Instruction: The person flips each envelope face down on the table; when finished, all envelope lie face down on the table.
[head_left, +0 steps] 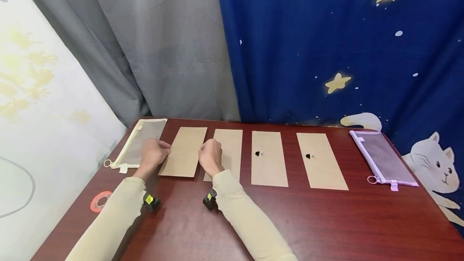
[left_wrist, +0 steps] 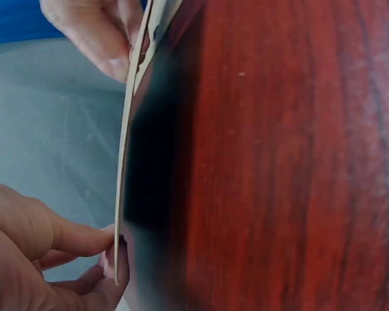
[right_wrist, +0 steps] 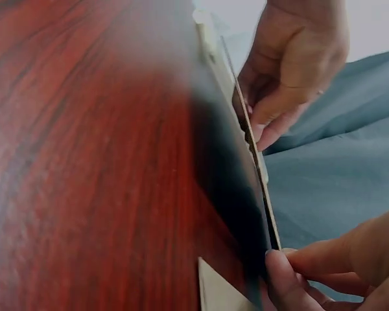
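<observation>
A plain brown paper rectangle (head_left: pixel 184 152) is held between both hands, just above the table at the left. My left hand (head_left: pixel 154 154) pinches its left edge; in the left wrist view thumb and fingers of the left hand (left_wrist: pixel 45 253) lie on either side of the thin sheet (left_wrist: pixel 122 162). My right hand (head_left: pixel 211 155) pinches the right edge, as the right wrist view shows with the right hand (right_wrist: pixel 350 265) at the near end of the sheet (right_wrist: pixel 267 201). Beneath the right hand, a second brown sheet (head_left: pixel 232 148) lies partly covered.
Two more brown sheets with small black hat prints, one at centre (head_left: pixel 269 168) and one farther right (head_left: pixel 324 168), lie on the table (head_left: pixel 326 220). A cream-edged mesh pouch (head_left: pixel 145 134) is at left, a purple one (head_left: pixel 386 158) at right, a red tape roll (head_left: pixel 97 201) near the left edge.
</observation>
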{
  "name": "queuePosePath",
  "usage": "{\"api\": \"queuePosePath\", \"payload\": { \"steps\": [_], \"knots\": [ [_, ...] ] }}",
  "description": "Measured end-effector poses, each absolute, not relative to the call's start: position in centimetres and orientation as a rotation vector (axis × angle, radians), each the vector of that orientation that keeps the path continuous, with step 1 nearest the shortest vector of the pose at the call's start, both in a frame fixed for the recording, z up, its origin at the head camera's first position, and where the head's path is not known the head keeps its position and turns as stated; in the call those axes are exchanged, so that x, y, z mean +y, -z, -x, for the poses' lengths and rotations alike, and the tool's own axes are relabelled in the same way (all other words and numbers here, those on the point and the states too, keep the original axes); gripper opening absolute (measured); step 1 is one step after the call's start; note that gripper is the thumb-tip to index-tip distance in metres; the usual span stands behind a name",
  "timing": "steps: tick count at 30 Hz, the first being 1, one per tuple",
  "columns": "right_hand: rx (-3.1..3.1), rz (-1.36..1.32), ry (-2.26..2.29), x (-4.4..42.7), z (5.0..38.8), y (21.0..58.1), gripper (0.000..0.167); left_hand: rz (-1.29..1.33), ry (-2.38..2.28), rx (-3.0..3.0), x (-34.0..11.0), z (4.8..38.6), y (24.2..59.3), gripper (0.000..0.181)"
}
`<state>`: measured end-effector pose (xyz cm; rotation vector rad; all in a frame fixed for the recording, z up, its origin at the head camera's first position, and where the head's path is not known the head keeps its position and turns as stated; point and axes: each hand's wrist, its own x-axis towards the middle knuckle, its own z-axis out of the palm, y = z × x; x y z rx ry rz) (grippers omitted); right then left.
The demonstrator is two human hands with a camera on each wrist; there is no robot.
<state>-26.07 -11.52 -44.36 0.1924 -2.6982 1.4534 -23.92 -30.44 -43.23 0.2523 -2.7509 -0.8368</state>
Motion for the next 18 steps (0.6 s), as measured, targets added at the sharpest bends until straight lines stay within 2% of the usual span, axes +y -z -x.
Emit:
{"api": "queuePosePath", "payload": {
  "steps": [9,12,16,18],
  "knots": [
    [-2.781,-0.172,-1.281,-12.0,26.2,44.7,0.053,-0.238,0.718,-2.745,-29.6,24.1,44.1,0.014],
    [-2.815,-0.178,-1.200,-12.4,26.3,44.4,0.045,-0.235,0.709,-2.740,-29.5,24.0,44.3,0.014],
    [-2.842,-0.207,-1.033,-12.8,26.3,44.0,0.026,-0.237,0.694,-2.738,-29.4,24.0,44.4,0.016],
    [-2.853,-0.234,-1.009,-12.6,26.1,43.7,0.025,-0.242,0.684,-2.739,-29.3,24.0,44.4,0.015]
  ]
}}
